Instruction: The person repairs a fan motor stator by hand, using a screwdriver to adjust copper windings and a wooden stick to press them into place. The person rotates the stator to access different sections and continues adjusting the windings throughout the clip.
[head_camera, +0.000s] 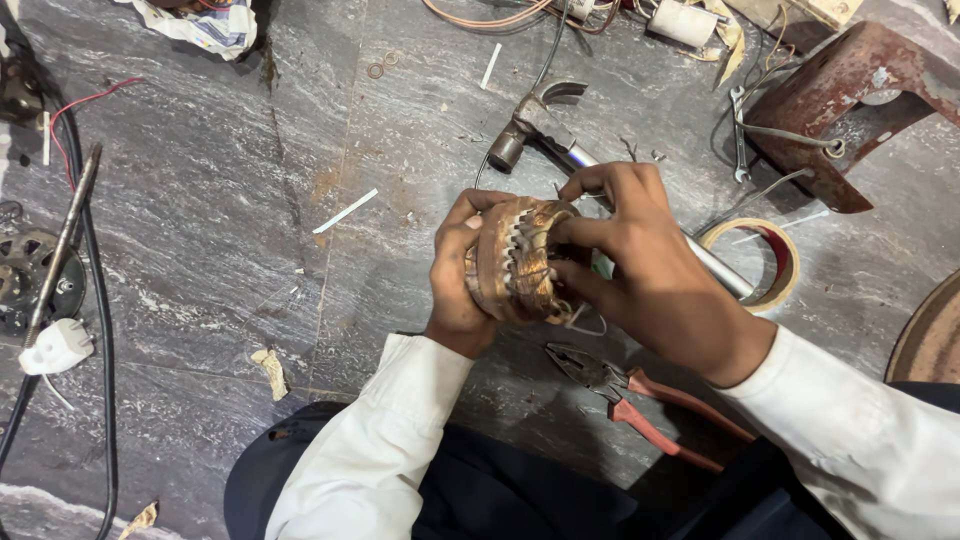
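Copper-wound motor core (520, 260), ring-shaped with pale teeth round its inside, sits between both hands above the grey stone floor (220, 230). The left hand (462, 270) is wrapped around its outer edge from the left, thumb over the top rim, gripping it firmly. The right hand (640, 255) closes on it from the other side, fingertips pressed into the windings on the open face. Both arms wear white sleeves (380, 440).

Just behind the hands a claw hammer (530, 125) lies on the floor, its metal handle running under the right hand toward a roll of tape (765, 262). Red-handled pliers (640, 400) lie near the right forearm, well below the core. A rusty metal bracket (850, 100) stands at the upper right with a small wrench (738, 130) beside it. Far left, a screwdriver (65, 240) rests across a round metal part (30, 280), next to a black cable (100, 330) and a white plug (58, 347).
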